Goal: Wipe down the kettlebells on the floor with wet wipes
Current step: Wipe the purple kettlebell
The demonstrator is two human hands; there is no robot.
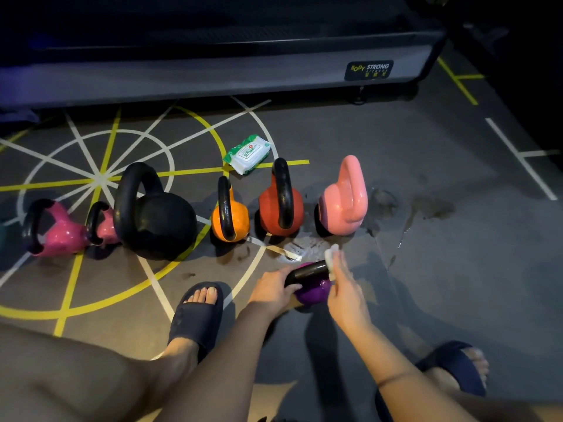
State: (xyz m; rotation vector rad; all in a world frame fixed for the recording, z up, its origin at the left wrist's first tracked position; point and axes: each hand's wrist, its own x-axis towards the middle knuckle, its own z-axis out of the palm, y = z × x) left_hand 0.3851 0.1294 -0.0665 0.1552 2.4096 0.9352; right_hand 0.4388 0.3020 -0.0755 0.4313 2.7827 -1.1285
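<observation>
The purple kettlebell [312, 292] sat on the floor [441, 269] between the feet, just in front of the row of other kettlebells [228, 214]. The left hand [274, 289] had its grip closed round one end of the black handle [307, 272], steadying it. The right hand [342, 281] pinched a white wipe [330, 258] against the other end. To do it well, I judged, the wipe should wrap the handle and run its full length, then cover the bell. The wipes pack [246, 153] lay behind the row.
</observation>
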